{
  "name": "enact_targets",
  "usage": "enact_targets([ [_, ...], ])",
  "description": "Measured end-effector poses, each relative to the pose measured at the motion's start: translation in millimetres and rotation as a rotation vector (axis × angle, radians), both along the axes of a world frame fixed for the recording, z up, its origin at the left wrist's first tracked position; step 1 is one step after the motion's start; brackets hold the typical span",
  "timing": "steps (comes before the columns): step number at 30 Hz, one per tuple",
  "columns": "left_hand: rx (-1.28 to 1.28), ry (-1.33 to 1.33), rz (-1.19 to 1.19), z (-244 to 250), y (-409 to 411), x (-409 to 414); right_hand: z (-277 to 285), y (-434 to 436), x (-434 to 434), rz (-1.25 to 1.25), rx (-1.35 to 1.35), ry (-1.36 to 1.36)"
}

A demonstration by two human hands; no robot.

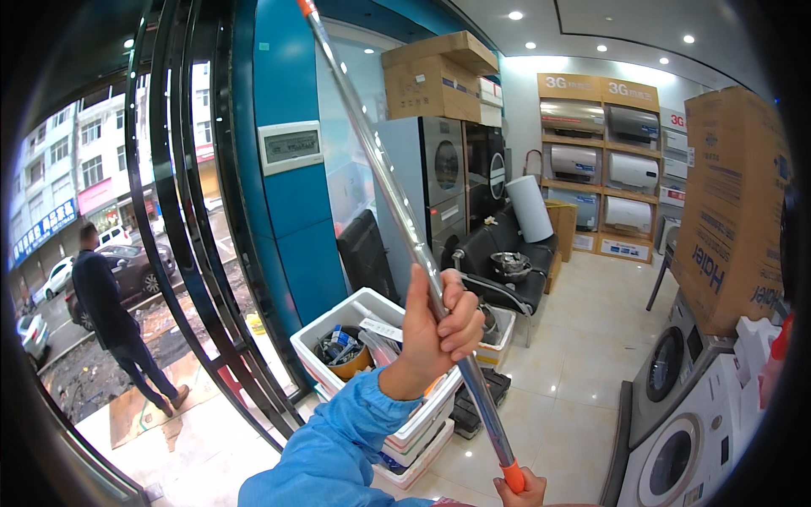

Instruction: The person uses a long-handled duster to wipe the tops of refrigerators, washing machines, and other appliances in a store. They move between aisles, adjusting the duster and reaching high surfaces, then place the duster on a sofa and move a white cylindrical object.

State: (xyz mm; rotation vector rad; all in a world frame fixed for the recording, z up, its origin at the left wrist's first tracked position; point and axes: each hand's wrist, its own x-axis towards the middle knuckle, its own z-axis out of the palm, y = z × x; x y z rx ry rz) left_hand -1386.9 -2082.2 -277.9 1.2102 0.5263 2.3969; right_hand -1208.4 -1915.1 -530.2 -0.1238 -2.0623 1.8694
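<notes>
A long shiny metal pole (380,158) with orange end pieces runs slantwise from the top centre to the bottom right. My left hand (437,317), below a blue sleeve, is wrapped around its middle. At the bottom edge my right hand (523,489) grips the orange lower end (512,476), partly cut off by the picture's rim. Behind my left hand stands a white foam box (310,355) holding a brown tape roll (351,365), small packets and tools. More white boxes are stacked under it.
Black-framed glass doors (171,190) stand at the left, with a person (108,304) outside. A black bench (526,266) bears a metal bowl (510,263). A black case (475,405) lies on the tiled floor. Washing machines (671,453) and a tall cardboard box (728,209) line the right.
</notes>
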Motion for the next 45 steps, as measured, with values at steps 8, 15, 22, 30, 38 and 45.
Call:
enact_targets([
  [8, 0.018, -0.059, 0.481, 11.6, -9.5, -51.2, 24.2, 29.6, -89.2, 0.059, 0.228, 0.32],
  [15, 0.005, -0.128, 0.786, -0.9, -53.1, -134.6, 32.6, 10.5, -194.0, 0.298, 0.174, 0.284],
  [22, -0.078, -0.307, 0.967, -47.1, -96.3, -223.6, -18.8, -18.5, -288.4, 0.486, 0.196, 0.05],
  [30, -0.136, -0.533, 0.956, -195.8, -40.8, -231.7, -239.6, 73.9, -327.3, 0.705, 0.393, -0.191],
  [38, -0.319, -0.647, 0.799, -297.4, 60.8, -199.0, -208.1, 221.2, -284.8, 0.693, 0.183, -0.716],
  [45, -0.211, -1.047, 0.651, -276.8, 89.0, -217.5, -286.5, 312.4, -271.7, 0.574, -0.133, -0.884],
])
